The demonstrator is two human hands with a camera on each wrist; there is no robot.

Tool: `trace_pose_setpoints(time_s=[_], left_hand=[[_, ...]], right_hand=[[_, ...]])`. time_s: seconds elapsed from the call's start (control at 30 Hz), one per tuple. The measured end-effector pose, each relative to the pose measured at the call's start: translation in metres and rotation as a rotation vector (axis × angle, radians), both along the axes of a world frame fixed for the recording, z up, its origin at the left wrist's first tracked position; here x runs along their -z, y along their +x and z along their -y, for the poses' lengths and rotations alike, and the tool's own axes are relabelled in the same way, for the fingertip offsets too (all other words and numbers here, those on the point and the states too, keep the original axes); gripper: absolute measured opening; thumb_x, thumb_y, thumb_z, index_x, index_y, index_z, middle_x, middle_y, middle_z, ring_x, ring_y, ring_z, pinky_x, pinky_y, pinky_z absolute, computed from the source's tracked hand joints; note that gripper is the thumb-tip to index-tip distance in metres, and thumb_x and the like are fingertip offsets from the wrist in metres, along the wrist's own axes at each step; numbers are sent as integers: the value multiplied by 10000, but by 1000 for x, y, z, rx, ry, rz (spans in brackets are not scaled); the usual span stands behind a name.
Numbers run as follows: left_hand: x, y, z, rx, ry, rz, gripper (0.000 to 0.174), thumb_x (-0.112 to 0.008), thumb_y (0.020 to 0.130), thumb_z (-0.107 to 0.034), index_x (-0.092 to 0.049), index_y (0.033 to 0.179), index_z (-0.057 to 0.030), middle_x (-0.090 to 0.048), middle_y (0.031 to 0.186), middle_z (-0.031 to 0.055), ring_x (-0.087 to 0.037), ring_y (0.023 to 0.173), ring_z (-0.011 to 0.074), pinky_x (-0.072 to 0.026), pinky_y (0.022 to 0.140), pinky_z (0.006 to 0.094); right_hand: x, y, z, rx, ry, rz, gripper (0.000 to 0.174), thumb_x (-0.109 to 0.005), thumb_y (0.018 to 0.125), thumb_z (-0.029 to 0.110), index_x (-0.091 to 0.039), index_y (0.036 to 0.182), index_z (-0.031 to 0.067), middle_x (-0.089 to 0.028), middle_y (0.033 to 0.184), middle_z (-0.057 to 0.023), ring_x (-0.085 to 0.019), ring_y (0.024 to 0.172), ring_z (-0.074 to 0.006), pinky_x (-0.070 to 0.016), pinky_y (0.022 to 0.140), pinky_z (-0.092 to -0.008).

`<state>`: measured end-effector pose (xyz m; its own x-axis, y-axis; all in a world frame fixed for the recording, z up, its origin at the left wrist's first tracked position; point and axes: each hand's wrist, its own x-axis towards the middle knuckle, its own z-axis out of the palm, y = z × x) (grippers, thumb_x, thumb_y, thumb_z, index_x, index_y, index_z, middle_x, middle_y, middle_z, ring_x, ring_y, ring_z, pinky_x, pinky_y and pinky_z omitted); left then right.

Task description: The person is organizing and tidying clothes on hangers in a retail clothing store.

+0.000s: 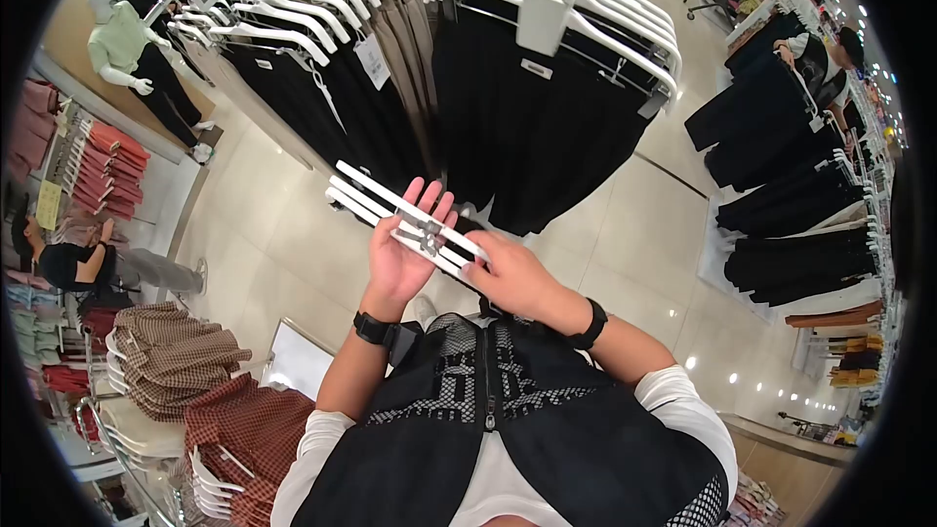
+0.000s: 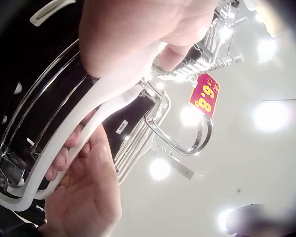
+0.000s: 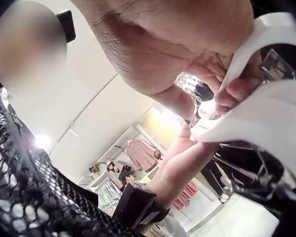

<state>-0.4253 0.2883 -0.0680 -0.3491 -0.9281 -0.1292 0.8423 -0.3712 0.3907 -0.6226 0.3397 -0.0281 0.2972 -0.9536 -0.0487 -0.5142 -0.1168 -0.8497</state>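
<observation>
Two white clip hangers (image 1: 376, 210) lie side by side in front of my chest, tilted, with grey clips (image 1: 422, 232) near their middle. My left hand (image 1: 395, 268) is palm up beneath them, its fingers stretched out past the hangers, which cross over them. From the right, my right hand (image 1: 517, 273) grips the near ends, thumb on top. In the right wrist view, fingers of the right hand (image 3: 187, 49) curl round the white hanger (image 3: 256, 118), with the left hand (image 3: 180, 160) close behind. Black fabric (image 3: 256, 165) shows by the clips.
Ahead stands a rack of black trousers (image 1: 537, 117) on white hangers. Checked shirts (image 1: 181, 337) hang at lower left, and a mannequin (image 1: 122, 49) stands at upper left. People are at a left rack (image 1: 73, 263) and among the dark garments at right (image 1: 771, 127).
</observation>
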Motion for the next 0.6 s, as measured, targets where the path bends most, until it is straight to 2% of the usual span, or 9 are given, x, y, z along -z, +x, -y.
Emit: trace_pose_setpoints(time_s=[0.03, 0.1, 0.23, 0.3, 0.4, 0.43, 0.5, 0.53, 0.6], left_hand=[[3, 6, 6, 6, -3, -78, 712, -476, 985, -222, -253, 1641, -62, -346, 1659, 188, -362, 1521, 382, -270, 1292, 529], [6, 16, 16, 54, -63, -63, 631, -389, 1056, -300, -290, 1631, -59, -376, 1647, 172, -375, 1516, 361, -283, 1282, 527], [10, 35, 31, 169, -8, -57, 615, -454, 1015, -217, -360, 1591, -24, -457, 1582, 200, -419, 1488, 357, -332, 1261, 523], [18, 48, 36, 191, 27, -68, 479, -483, 1031, -231, -527, 1466, -34, -617, 1425, 176, -519, 1410, 349, -376, 1236, 517], [36, 66, 50, 298, 5, -253, 316, -527, 1043, -240, -659, 1268, -62, -732, 1218, 126, -619, 1292, 336, -416, 1209, 507], [26, 67, 51, 265, 88, -174, 236, -551, 1052, -249, -702, 1131, -86, -763, 1101, 90, -661, 1216, 317, -433, 1194, 497], [35, 78, 58, 284, 111, -239, 217, -556, 1039, -216, -676, 1128, -58, -747, 1121, 123, -648, 1238, 333, -447, 1184, 505], [36, 84, 61, 297, 111, -247, 199, -549, 1049, -198, -679, 1112, -60, -751, 1104, 122, -653, 1231, 321, -449, 1181, 501], [37, 93, 66, 314, 133, -261, 182, -546, 1058, -203, -672, 1076, -73, -750, 1028, 100, -670, 1180, 310, -467, 1155, 488]], right_hand=[[2, 6, -1, -6, -65, -31, 369, -682, 924, 196, -611, 1248, 33, -641, 993, -160, -661, 879, -332, -524, 774, -435], [-2, 20, 2, 43, -52, -28, 355, -683, 928, 200, -611, 1232, 31, -637, 1004, -163, -661, 894, -340, -524, 781, -439], [-5, 49, 8, 111, -57, -57, 391, -695, 918, 198, -589, 1246, 14, -641, 994, -177, -660, 888, -377, -521, 780, -472], [-9, 61, 9, 140, -14, -50, 383, -696, 920, 188, -594, 1243, 9, -638, 998, -181, -657, 896, -379, -517, 785, -475], [-17, 75, 6, 152, 20, -67, 405, -703, 932, 187, -597, 1274, -2, -627, 1099, -196, -643, 1003, -387, -526, 835, -461], [-14, 76, 4, 156, -70, -85, 412, -705, 937, 192, -600, 1286, 1, -614, 1147, -202, -630, 1047, -391, -525, 866, -457], [-3, 78, -1, 158, -234, -120, 426, -709, 947, 201, -606, 1311, 6, -589, 1241, -214, -605, 1133, -398, -523, 928, -449], [0, 75, -4, 188, -197, -122, 446, -718, 951, 229, -615, 1331, 20, -551, 1339, -221, -568, 1230, -400, -496, 1024, -443], [3, 71, -6, 316, -158, -116, 432, -721, 951, 235, -628, 1317, 24, -550, 1347, -223, -568, 1244, -398, -479, 1053, -444]])
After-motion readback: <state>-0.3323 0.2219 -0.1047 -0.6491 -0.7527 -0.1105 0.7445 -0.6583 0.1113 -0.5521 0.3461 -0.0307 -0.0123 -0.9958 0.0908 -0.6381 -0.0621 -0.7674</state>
